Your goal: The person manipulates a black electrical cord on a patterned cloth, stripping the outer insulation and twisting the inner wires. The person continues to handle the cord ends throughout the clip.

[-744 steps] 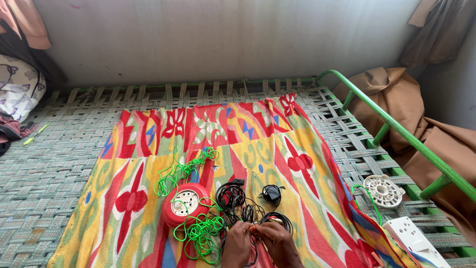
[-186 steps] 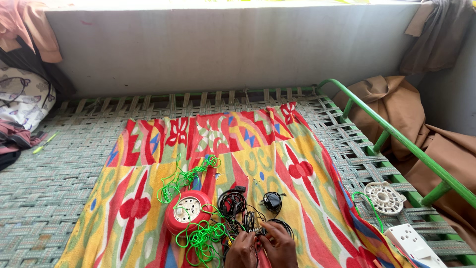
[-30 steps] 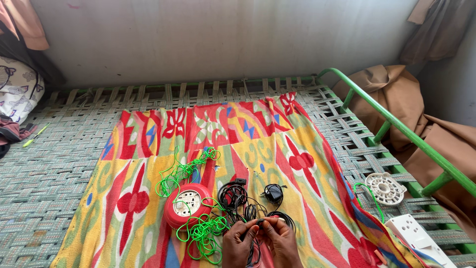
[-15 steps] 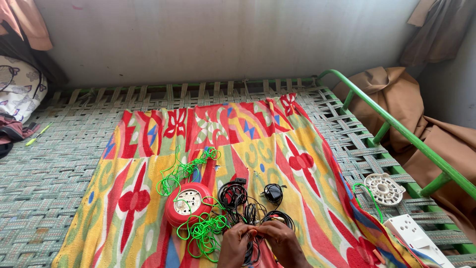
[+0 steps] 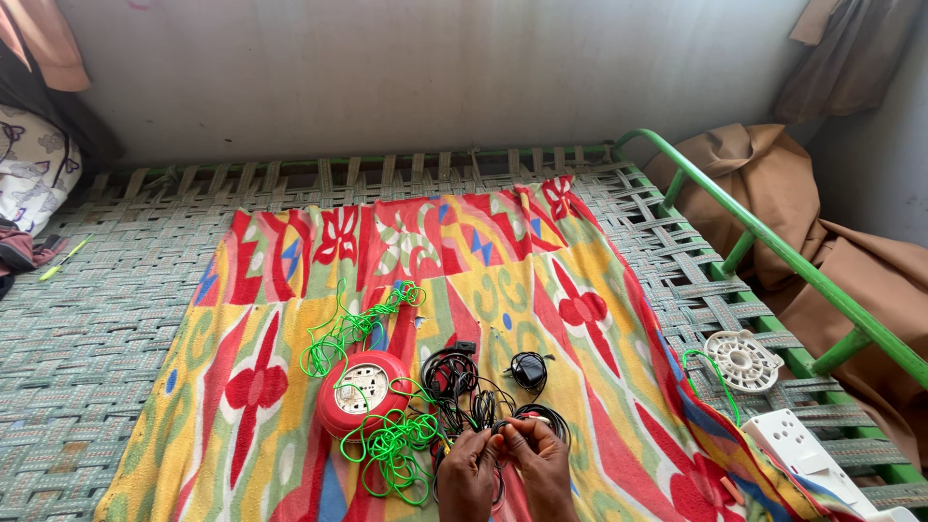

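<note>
Both hands, left hand (image 5: 471,474) & right hand (image 5: 539,464), pinch shut on the thin black tangled cable (image 5: 464,387) at bottom centre of frame on the bright patterned cloth (image 5: 541,280); prob. light, limp, snag-prone, best gripped near a loop.

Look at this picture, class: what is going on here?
A person sits at a woven cot, both hands working a tangle of thin black cables. The left hand and right hand pinch a strand between them. Beside them on a colourful cloth lies a red cable reel with loose green cord.
</note>
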